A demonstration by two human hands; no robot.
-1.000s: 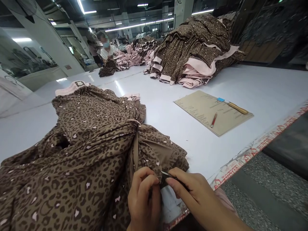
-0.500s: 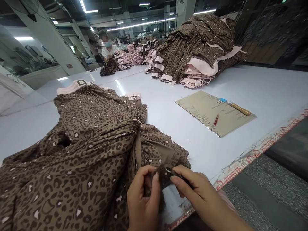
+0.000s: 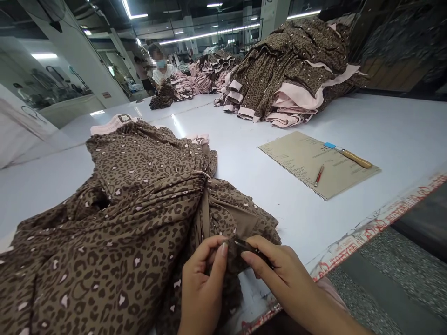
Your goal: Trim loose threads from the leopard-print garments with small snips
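A large bundle of brown leopard-print fabric (image 3: 139, 223), tied round its middle with a thin pale band (image 3: 201, 173), lies on the left of the white table (image 3: 240, 186). At its near right edge my left hand (image 3: 206, 274) pinches a bit of the fabric between thumb and fingers. My right hand (image 3: 275, 265) is closed round small dark thread snips (image 3: 256, 252). Their pointed metal tip (image 3: 238, 242) is at the pinched fabric, just right of my left fingertips. Whether the blades touch the cloth is too small to tell.
A brown card (image 3: 289, 158) holds a red pencil (image 3: 319, 176) and a wooden-handled tool (image 3: 355, 158) with a blue end. Behind is a heap of leopard-print pieces (image 3: 286, 65) with pink trim. A masked person (image 3: 161, 70) stands across the table. The taped table edge (image 3: 377, 228) runs along the right.
The view has shifted slightly, so the scene sits a little further right. My hands remain together at the fabric edge, the snips' tip now closer to my left fingertips.
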